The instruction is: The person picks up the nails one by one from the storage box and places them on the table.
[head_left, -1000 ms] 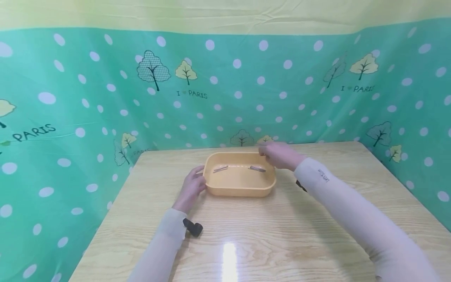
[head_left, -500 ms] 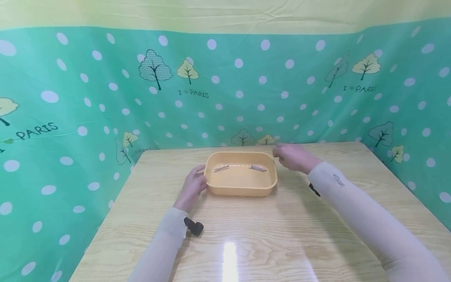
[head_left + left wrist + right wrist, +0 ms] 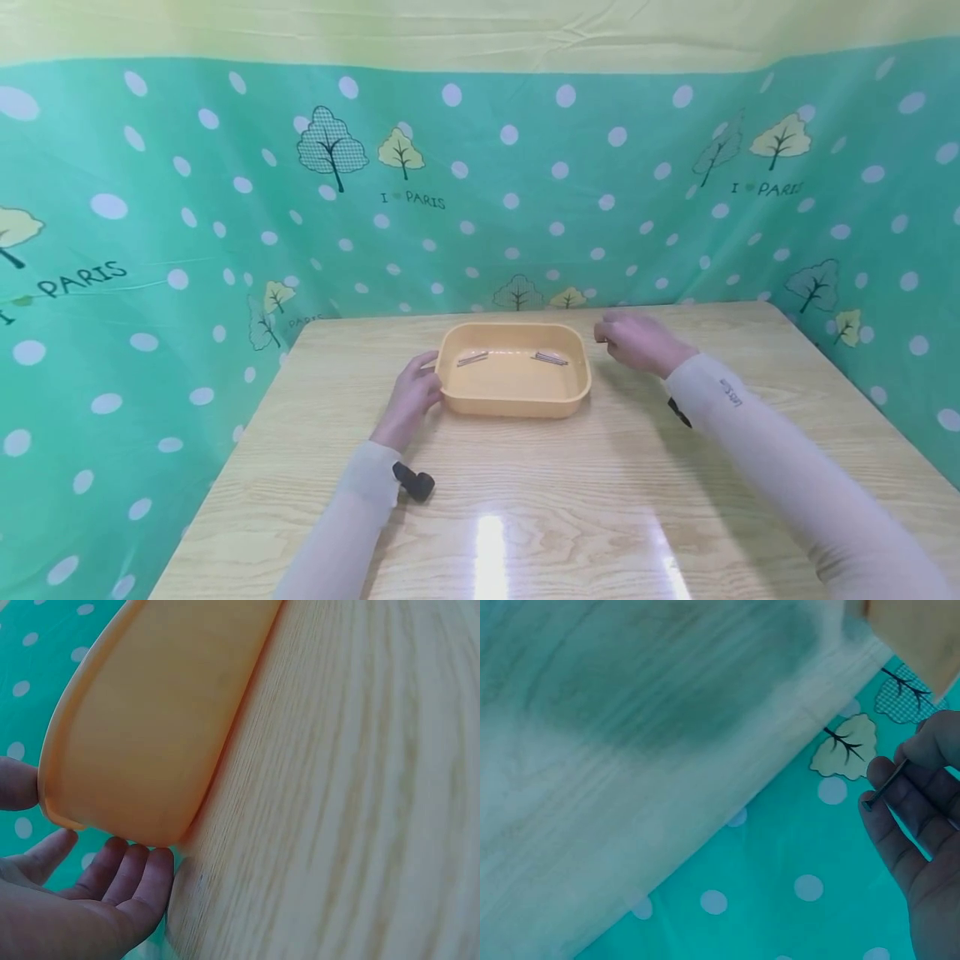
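Observation:
A yellow-orange plastic basin (image 3: 513, 408) stands on the table in the head view. Inside lie two small groups of thin metal nails: a few at the left (image 3: 472, 360) and a small bunch at the right (image 3: 550, 359). My left hand (image 3: 411, 400) rests against the basin's left end; in the left wrist view its fingertips (image 3: 157, 862) touch the outer wall and rim. To the right of the basin, apart from it, my right hand (image 3: 641, 342) is above the table. In the right wrist view it pinches a nail (image 3: 885, 784) between thumb and fingers.
The light wood-grain table (image 3: 525, 500) runs back to a green dotted curtain (image 3: 480, 192) that hangs behind and along both sides. Black wrist-worn devices are at the left cuff (image 3: 414, 482) and right cuff (image 3: 678, 412).
My right hand has moved from above the basin's back right corner to the right, away from it, with the nail. My left hand has stayed at the basin's left end.

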Demonstrator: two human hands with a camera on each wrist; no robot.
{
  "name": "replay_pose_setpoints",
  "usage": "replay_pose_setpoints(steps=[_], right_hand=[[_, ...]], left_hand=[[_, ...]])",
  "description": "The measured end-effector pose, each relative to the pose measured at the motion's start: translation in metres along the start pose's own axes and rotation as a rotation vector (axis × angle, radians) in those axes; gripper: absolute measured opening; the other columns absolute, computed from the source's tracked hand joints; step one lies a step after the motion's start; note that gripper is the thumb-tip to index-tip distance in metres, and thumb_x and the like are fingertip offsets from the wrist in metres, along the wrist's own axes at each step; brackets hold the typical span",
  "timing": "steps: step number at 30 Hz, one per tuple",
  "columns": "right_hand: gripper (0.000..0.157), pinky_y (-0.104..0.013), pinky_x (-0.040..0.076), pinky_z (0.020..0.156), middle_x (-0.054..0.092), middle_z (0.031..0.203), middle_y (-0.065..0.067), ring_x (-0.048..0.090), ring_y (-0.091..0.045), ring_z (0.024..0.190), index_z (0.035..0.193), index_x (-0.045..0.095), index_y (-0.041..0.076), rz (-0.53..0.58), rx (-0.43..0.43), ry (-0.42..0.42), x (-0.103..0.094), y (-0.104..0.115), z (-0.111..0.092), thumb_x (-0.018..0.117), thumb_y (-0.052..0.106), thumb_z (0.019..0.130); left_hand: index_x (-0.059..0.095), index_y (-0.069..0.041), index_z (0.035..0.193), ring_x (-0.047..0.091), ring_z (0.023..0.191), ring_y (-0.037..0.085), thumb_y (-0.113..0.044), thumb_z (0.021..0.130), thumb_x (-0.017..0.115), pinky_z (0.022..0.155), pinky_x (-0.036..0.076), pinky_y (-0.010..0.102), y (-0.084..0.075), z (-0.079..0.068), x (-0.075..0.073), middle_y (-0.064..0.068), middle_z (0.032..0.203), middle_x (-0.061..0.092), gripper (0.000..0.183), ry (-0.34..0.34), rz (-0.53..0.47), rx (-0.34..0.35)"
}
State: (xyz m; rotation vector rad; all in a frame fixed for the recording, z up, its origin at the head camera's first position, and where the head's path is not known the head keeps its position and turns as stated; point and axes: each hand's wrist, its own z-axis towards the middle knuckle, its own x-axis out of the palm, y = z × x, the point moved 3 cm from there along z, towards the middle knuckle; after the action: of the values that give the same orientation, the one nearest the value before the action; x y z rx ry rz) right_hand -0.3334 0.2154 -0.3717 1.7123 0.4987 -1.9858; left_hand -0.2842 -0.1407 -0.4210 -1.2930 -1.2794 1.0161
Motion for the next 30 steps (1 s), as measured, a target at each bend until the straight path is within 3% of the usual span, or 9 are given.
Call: replay_pose_setpoints(steps=[5,15,22,30], right_hand=[[0.023,-0.034,0.053,0.069,0.06,0.087,-0.002,0.059,-0.02,0.079,0.091,0.066,0.013,-0.01,0.009,0.027,0.013,-0.006,-0.003,0.059,-0.002,0.076],[0.02,-0.036,0.052,0.07,0.06,0.086,-0.004,0.059,-0.022,0.08,0.091,0.067,0.012,-0.028,0.034,0.094,0.027,-0.015,-0.008,0.06,-0.002,0.078],[0.015,-0.037,0.052,0.071,0.059,0.085,-0.004,0.059,-0.022,0.079,0.089,0.066,0.012,-0.009,0.07,0.134,0.034,-0.018,-0.009,0.058,0.001,0.081],[0.008,-0.033,0.051,0.065,0.055,0.076,0.0,0.055,-0.018,0.07,0.085,0.065,0.012,-0.03,0.089,0.17,0.038,-0.019,-0.012,0.059,0.007,0.083]], left_hand=[[0.029,-0.006,0.138,0.04,0.12,0.038,0.002,0.081,0.045,0.098,0.039,0.041,-0.006,-0.006,0.002,0.025,0.134,0.035,0.06,0.018,0.011,0.007],[0.035,-0.012,0.135,0.047,0.115,0.033,0.0,0.081,0.046,0.092,0.045,0.036,0.012,0.01,-0.003,0.019,0.129,0.042,0.056,-0.026,0.03,0.034],[0.029,-0.008,0.138,0.041,0.119,0.037,0.001,0.083,0.045,0.097,0.041,0.04,0.003,0.002,0.0,0.023,0.133,0.037,0.058,0.009,-0.001,0.02],[0.034,-0.01,0.136,0.047,0.113,0.034,0.002,0.081,0.045,0.092,0.046,0.036,0.009,0.007,-0.001,0.02,0.127,0.043,0.057,-0.035,0.02,0.038]])
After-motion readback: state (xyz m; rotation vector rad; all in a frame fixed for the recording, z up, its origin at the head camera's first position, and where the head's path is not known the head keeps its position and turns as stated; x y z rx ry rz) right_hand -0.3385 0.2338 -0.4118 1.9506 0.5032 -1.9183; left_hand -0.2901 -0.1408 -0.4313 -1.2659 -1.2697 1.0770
